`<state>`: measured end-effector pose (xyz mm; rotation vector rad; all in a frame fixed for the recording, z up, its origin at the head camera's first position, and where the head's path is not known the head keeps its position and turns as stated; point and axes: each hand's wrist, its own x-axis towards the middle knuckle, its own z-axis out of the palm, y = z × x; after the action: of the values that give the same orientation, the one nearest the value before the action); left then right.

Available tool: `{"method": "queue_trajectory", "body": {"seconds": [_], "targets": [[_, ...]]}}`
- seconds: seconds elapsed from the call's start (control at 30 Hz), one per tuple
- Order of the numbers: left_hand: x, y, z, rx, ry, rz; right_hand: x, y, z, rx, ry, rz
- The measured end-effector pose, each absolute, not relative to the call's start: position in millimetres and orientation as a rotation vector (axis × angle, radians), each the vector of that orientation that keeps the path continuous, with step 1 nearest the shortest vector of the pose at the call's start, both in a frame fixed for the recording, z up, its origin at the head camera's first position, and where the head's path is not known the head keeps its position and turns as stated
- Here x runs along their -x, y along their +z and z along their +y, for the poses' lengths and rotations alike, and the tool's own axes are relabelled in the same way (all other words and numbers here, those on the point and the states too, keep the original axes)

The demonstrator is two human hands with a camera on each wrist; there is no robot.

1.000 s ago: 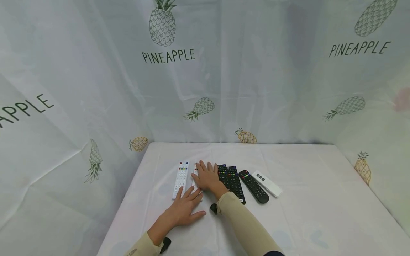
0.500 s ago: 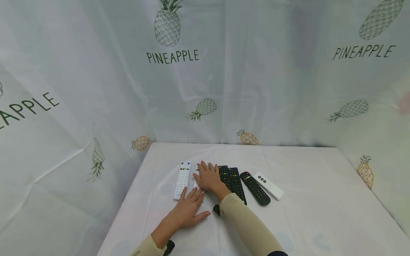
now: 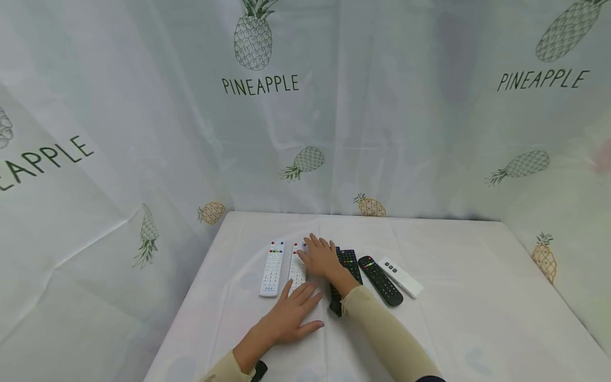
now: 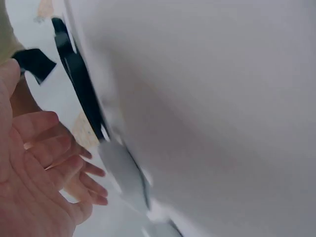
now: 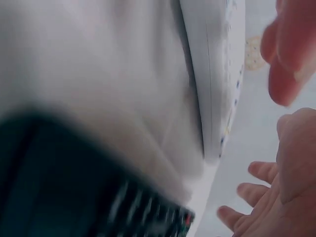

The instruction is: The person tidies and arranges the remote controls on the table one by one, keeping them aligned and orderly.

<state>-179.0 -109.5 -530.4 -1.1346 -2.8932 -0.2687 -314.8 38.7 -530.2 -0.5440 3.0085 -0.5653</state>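
We read "PINEAPPLE" on the curtain (image 3: 382, 132) behind the bench, under a drawn pineapple at centre, and again at upper right. At far left only "EAPPLE" shows. The remotes' button markings are too small to read.

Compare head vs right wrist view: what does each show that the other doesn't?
Head only: the whole row on the table, namely two white remotes, black remotes, a small white remote at the end, plus the left hand lying flat and the pineapple curtain.
Right wrist only: a blurred close-up of a white remote's long edge.
Both: the right hand, fingers spread over the remotes, and a black remote.
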Motion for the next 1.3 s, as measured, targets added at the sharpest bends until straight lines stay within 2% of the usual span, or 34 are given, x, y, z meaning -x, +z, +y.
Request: {"method": "queue_trajectory", "body": {"seconds": [0.3, 0.47, 0.93, 1.3], "targets": [[172, -532, -73, 1.308, -0.217, -2.938, 310, -527, 87, 0.499, -0.526, 2.996], [176, -533, -61, 1.309, -0.147, -2.970, 310, -528, 103, 0.492, -0.458, 3.000], [162, -539, -56, 1.332, -0.152, -3.101, 285, -551, 114, 0.543, -0.376, 3.020], [176, -529, -49, 1.244, -0.062, -3.091, 287, -539, 113, 0.597, -0.380, 3.050]]}}
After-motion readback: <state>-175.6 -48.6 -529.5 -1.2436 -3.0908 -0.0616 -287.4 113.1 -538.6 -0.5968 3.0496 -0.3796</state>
